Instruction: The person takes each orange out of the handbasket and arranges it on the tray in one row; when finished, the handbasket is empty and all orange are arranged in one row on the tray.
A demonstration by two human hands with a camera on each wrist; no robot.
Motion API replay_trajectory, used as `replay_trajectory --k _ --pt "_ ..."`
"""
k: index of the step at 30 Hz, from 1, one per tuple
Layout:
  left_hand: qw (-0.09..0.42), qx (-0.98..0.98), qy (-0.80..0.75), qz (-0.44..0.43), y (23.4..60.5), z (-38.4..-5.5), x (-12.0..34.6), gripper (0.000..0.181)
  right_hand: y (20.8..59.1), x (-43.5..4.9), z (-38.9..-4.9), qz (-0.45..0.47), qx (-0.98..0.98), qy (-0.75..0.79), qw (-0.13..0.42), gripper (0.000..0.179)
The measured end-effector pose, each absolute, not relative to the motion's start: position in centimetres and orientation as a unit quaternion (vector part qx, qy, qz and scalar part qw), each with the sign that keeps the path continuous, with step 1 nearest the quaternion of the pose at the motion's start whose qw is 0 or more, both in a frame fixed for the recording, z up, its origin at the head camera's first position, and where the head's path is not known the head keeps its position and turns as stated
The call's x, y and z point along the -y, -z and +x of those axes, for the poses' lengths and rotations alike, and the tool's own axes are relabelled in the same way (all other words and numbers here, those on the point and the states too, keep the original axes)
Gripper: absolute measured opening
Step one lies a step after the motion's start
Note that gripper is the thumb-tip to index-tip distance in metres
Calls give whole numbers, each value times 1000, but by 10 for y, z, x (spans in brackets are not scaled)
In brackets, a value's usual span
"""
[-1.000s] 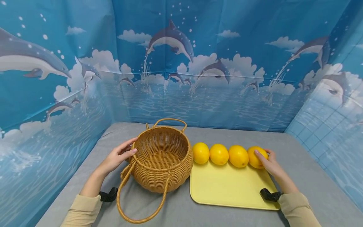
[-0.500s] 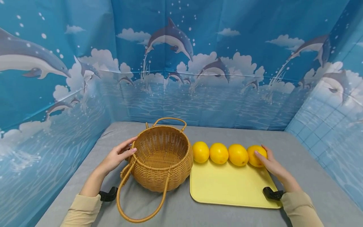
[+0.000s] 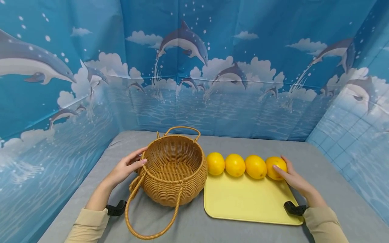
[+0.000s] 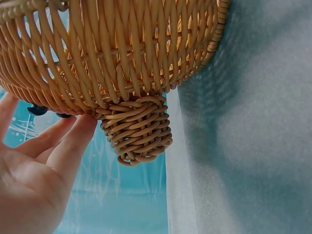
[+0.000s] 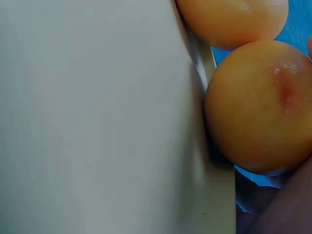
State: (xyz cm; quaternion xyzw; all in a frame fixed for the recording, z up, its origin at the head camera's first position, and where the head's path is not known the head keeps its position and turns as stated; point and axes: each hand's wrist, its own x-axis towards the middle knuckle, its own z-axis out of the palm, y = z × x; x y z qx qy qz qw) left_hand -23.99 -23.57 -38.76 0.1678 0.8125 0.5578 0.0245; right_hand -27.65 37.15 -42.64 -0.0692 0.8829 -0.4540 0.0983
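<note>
A round wicker basket (image 3: 173, 192) with two loop handles stands left of centre, nothing inside it. Against its left side rests my left hand (image 3: 123, 169), fingers fairly straight and the thumb near the rim. The left wrist view shows those fingertips touching the weave (image 4: 122, 53) beside a woven stub. Several yellow-orange oranges line the far edge of a yellow tray (image 3: 243, 202). My right hand (image 3: 294, 177) holds the rightmost orange (image 3: 276, 168), thumb on its front and fingers round its far right side. In the right wrist view this orange (image 5: 263, 107) sits at the tray's edge.
Three other oranges, the left one (image 3: 215, 164), the second (image 3: 235, 165) and the third (image 3: 255, 166), stand side by side between basket and held orange. The basket's front handle (image 3: 152, 236) droops toward me over the grey cloth (image 3: 188, 229). A dolphin-print curtain (image 3: 194, 101) encloses the back and sides.
My right wrist has shifted slightly to the right, and the thumb sits a little lower on the orange. The left hand, basket and fruit stay where they were.
</note>
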Motion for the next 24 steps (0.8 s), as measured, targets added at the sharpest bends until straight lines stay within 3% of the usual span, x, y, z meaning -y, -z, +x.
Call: replay_trajectory --k 24 --pt "22 -816 -555 163 387 -241 235 55 422 -371 -275 -61 -889 445 92 94"
